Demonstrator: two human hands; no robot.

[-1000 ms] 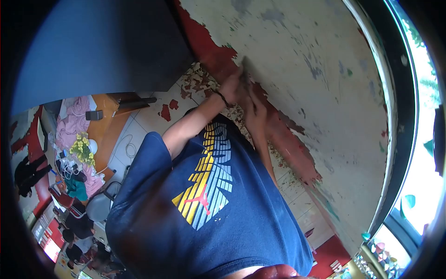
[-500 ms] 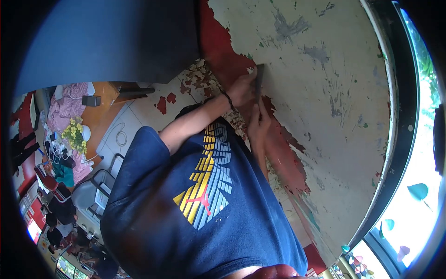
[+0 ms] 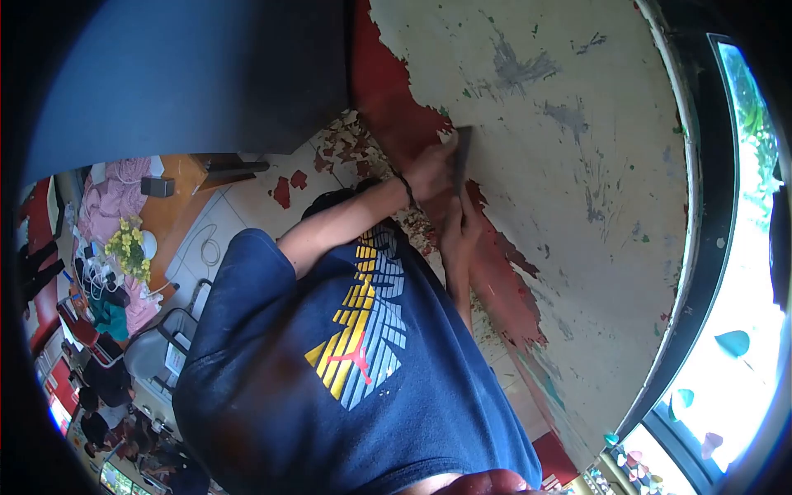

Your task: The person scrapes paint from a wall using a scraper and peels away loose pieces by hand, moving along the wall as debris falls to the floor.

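Observation:
My left hand [image 3: 435, 169], a dark band at its wrist, is closed around a flat, grey scraper [image 3: 464, 153]. The blade lies against the wall [image 3: 594, 247] at the ragged border between red paint [image 3: 392, 99] and the pale surface. Below it, my right hand [image 3: 459, 231] grips the scraper's lower end, its fingers pointing up along it. The handle is mostly hidden by my hands. Peeled paint flakes [image 3: 351, 140] lie on the floor behind my left wrist.
A large dark panel [image 3: 206, 82] stands at upper left. To the left are a wooden table [image 3: 177, 190], yellow flowers [image 3: 128, 247], a grey chair [image 3: 153, 355] and a coiled cable [image 3: 210, 252]. Several people [image 3: 107, 404] are at lower left. A window [image 3: 742, 247] borders the wall.
Both hands and the scraper have shifted slightly down in the picture along the paint border. The view has also tilted a little. Both hands keep their hold.

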